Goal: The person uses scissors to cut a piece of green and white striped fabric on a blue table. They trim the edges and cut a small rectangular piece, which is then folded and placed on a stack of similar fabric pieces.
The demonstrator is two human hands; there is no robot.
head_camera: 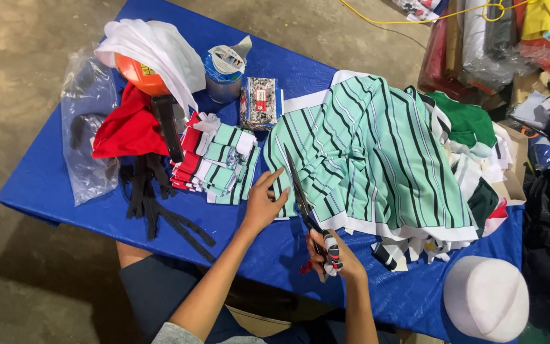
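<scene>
A stack of cut pieces (214,162) is seen at ten o'clock. The left hand (263,202) is pressed flat, fingers spread, on the striped green fabric (377,153). At six o'clock, scissors (305,207) are gripped by the closed right hand (333,253), blades laid along the fabric's edge.

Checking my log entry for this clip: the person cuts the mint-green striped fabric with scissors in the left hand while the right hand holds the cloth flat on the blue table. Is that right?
The hands are swapped. In the head view the right hand holds the scissors, and the left hand presses the mint-green striped fabric flat on the blue table.
</scene>
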